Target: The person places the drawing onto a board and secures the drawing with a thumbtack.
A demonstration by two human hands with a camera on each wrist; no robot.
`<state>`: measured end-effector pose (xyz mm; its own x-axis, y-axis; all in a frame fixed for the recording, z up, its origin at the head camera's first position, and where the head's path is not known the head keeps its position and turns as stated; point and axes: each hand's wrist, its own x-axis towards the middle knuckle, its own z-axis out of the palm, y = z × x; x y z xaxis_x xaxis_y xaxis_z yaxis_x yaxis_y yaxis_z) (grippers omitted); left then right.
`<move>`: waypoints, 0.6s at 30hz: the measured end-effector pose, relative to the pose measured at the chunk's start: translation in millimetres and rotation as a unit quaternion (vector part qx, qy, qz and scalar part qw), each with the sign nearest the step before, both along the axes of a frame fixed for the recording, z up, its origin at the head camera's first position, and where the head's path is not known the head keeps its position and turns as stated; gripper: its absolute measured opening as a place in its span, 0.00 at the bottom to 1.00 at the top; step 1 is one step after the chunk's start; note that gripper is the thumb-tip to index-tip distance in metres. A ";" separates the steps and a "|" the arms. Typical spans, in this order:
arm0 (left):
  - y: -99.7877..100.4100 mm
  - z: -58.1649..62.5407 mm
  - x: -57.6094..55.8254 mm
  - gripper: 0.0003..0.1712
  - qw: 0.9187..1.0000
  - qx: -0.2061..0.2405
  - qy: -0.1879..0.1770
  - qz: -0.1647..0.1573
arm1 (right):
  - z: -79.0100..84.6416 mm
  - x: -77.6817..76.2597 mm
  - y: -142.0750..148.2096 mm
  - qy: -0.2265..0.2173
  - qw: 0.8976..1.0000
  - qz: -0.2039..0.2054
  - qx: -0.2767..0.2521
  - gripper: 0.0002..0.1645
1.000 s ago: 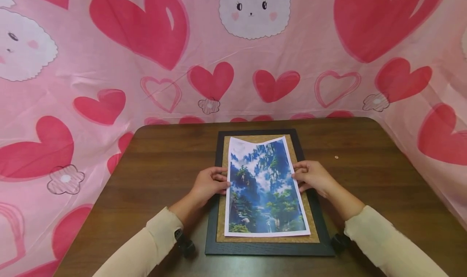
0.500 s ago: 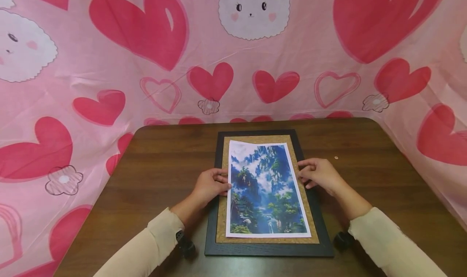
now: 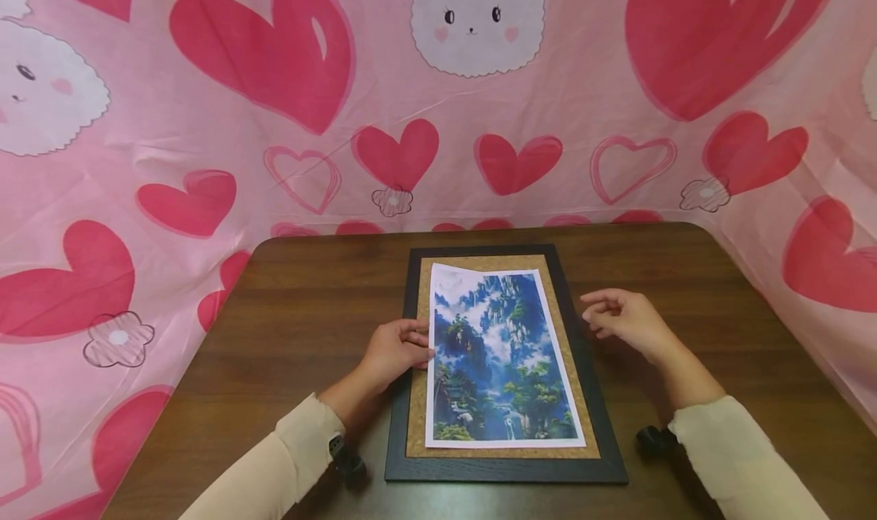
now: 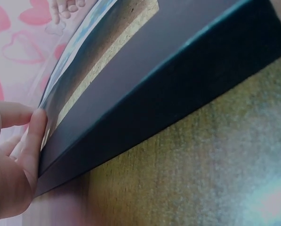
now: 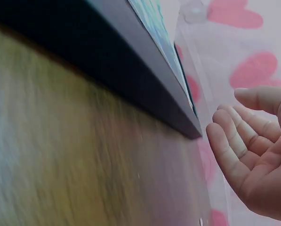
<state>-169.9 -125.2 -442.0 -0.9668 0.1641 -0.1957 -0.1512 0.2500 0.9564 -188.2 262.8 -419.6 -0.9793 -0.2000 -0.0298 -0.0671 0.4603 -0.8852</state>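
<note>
A printed landscape picture (image 3: 507,352) of blue mountains and green trees lies over a cork board (image 3: 507,261) with a black frame (image 3: 507,470). Its far edge lifts in a slight wave. At the print's left edge, my left hand (image 3: 400,352) pinches the paper between thumb and fingers; the left wrist view shows the thumb (image 4: 36,136) right at that edge. My right hand (image 3: 626,322) hovers to the right of the frame, fingers loosely bent and holding nothing. In the right wrist view, the right hand's fingers (image 5: 232,150) are apart from the frame's side.
The board lies on a brown wooden table (image 3: 308,276). Behind and beside the table hangs a pink cloth (image 3: 466,101) with hearts and white fluffy faces. Black wrist devices (image 3: 654,441) sit below both sleeves.
My right hand has let go of the print's right edge and moved right, off the board. The print's far edge has dropped flatter. My left hand has stayed nearly still.
</note>
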 end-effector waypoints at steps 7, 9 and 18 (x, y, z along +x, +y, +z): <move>-1.7 -0.5 1.4 0.27 1.000 0.005 0.014 -0.011 | -2.2 0.7 23.3 0.096 0.988 -0.018 0.122 0.20; -2.0 -0.1 1.8 0.27 1.000 0.005 0.015 -0.010 | -2.3 1.1 29.6 0.123 0.977 -0.023 0.173 0.19; -2.0 0.0 2.6 0.27 1.000 0.015 0.020 -0.009 | -6.3 1.4 50.8 0.178 0.952 -0.041 0.245 0.17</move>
<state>-167.3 -127.2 -441.9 -0.9705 0.1873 -0.1516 -0.1080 0.2243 0.9685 -186.9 313.6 -425.9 -0.9564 -0.1707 0.2369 -0.2694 0.8285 -0.4910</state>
